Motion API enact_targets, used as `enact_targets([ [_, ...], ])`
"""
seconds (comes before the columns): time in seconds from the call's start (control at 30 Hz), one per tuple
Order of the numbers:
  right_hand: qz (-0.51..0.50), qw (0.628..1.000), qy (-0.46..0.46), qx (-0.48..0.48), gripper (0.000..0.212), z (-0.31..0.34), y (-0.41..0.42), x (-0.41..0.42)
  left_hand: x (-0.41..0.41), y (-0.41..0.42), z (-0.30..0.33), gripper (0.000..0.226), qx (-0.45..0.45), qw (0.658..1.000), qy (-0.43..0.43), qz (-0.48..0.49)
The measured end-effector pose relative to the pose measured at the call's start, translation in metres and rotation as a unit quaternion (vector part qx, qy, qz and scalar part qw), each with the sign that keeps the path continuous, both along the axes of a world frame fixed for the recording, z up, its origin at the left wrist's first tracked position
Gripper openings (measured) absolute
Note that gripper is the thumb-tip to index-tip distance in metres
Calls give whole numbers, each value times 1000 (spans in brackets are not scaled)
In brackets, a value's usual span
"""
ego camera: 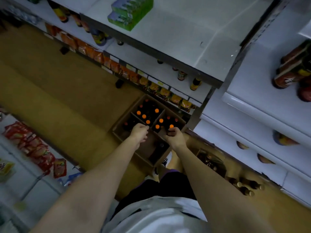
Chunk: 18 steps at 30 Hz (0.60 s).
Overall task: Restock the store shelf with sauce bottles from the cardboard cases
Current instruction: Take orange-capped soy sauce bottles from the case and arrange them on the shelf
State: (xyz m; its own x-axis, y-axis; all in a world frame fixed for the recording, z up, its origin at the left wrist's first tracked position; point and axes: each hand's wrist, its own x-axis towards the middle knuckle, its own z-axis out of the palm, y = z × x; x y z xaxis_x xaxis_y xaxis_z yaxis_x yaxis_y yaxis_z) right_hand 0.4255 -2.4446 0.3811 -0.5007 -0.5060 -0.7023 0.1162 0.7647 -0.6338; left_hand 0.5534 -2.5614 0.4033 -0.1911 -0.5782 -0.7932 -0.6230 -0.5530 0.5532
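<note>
An open cardboard case (123,127) sits on the floor below me, split by dividers and holding several dark sauce bottles with orange caps (144,116). My right hand (174,136) grips the neck of one orange-capped bottle (171,126) in the right compartment. My left hand (139,132) reaches into the case, fingers curled at a bottle (148,122) by the centre divider; whether they close on it I cannot tell. The near compartments look mostly bare. The white store shelf (176,39) rises ahead with a few sauce bottles (195,84) on a lower level.
A second case (207,158) with dark bottles stands at the right by my feet. More brown-capped bottles (244,187) lie near the right shelving (252,125). Orange packets (117,66) line the bottom shelf ahead; red packets (32,145) fill the left rack. Green packs (129,12) sit up top.
</note>
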Motion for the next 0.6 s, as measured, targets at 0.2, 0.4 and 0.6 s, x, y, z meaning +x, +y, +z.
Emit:
enact_targets([
  [0.2,-4,1000,-14,19,52,-42,-52,-22,-33,-36,-32,16,26,998,-31,38],
  [0.4,-8,999,-20,49,43,-94,-86,-36,-64,-72,-89,12,45,998,-32,23],
  [0.6,45,993,-1,105,51,-184,-107,-42,-57,-92,-185,12,41,992,-89,-85],
])
